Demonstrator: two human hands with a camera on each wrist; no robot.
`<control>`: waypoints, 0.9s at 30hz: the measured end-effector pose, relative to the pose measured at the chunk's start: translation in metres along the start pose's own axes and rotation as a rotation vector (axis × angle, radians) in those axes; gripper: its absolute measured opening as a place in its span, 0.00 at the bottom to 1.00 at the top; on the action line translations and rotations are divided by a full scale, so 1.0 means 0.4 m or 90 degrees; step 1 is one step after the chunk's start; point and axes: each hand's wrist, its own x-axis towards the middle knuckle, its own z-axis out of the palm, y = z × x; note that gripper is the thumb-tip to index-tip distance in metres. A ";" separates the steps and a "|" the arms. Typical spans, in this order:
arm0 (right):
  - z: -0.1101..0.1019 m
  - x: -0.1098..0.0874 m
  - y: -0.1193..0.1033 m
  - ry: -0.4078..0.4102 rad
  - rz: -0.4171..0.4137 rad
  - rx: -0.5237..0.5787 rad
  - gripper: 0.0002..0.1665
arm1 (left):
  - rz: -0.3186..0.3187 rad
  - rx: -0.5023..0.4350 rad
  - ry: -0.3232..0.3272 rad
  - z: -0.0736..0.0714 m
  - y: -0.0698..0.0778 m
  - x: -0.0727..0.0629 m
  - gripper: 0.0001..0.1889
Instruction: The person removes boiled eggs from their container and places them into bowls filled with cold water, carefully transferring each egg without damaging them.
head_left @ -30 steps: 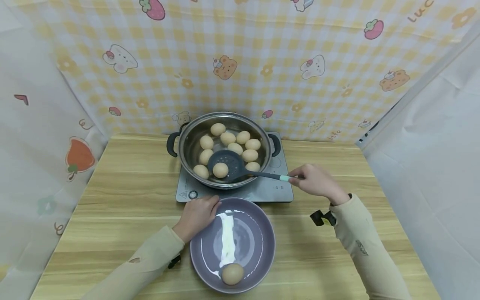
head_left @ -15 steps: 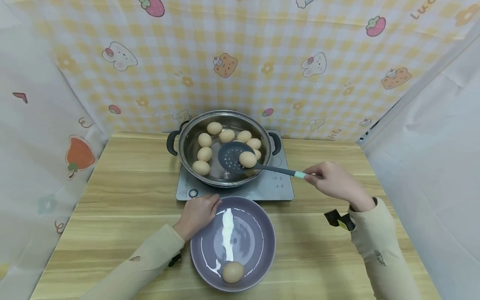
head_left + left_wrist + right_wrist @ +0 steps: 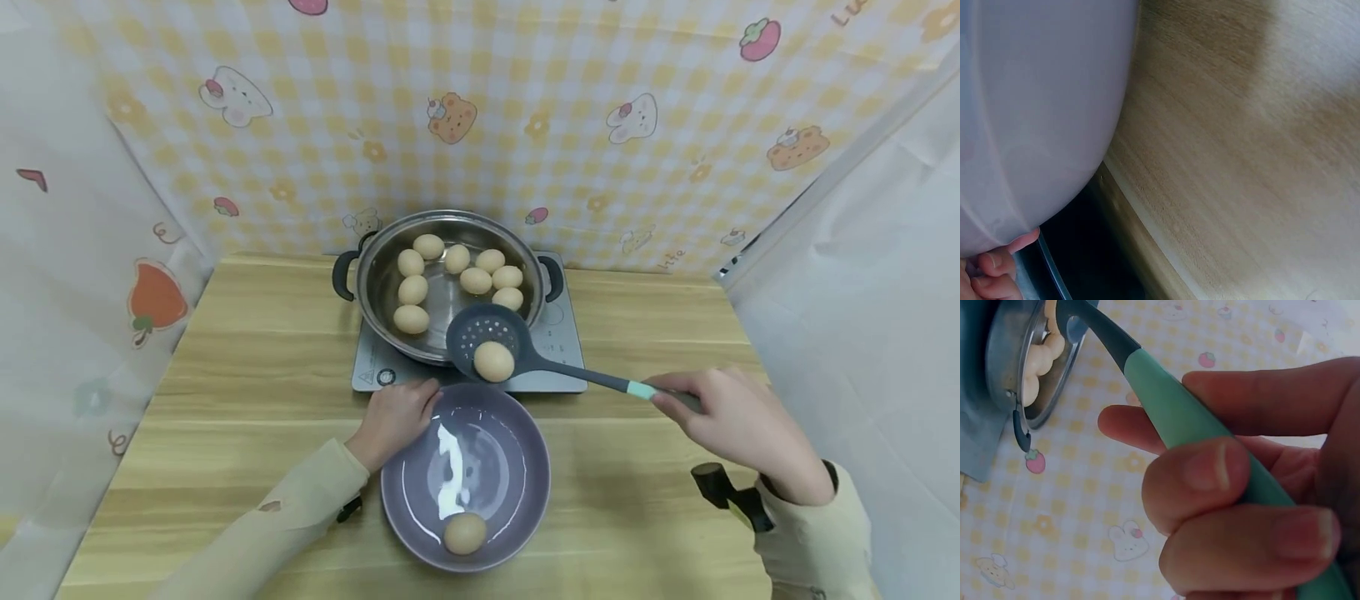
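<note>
My right hand [image 3: 738, 425] grips the handle of a dark grey slotted skimmer [image 3: 585, 374] with a mint band; the right wrist view shows its fingers curled round the green grip [image 3: 1166, 403]. One brown egg [image 3: 493, 362] lies in the skimmer's bowl, over the front rim of a steel pot [image 3: 384, 287]. Several more eggs [image 3: 412, 290] rest in the pot. With my left hand [image 3: 393, 421] I hold the far left rim of a purple plate [image 3: 528, 475], fingers curled at its edge in the left wrist view [image 3: 999, 265]. Another egg [image 3: 465, 533] sits near the plate's front.
Under the pot is a grey induction cooker [image 3: 558, 382], its front edge close behind the plate. Black side handles [image 3: 342, 275] stick out from the pot. A yellow checked cloth [image 3: 525, 158] hangs behind the wooden table [image 3: 262, 350], with white sheets at both sides.
The skimmer has lifted one egg from among the others in the pot and moved right and toward me, over the front rim. My left hand has stayed on the plate.
</note>
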 end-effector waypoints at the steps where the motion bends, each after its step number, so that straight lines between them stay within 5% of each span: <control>1: 0.003 -0.010 0.002 0.007 0.001 -0.006 0.12 | -0.002 -0.001 -0.004 0.000 -0.001 0.001 0.07; 10: 0.047 -0.084 0.014 0.070 -0.001 -0.037 0.09 | -0.007 -0.004 -0.016 0.000 -0.002 0.003 0.06; 27: 0.135 -0.118 0.036 0.009 0.012 0.084 0.09 | -0.010 -0.003 -0.020 -0.002 -0.001 0.002 0.06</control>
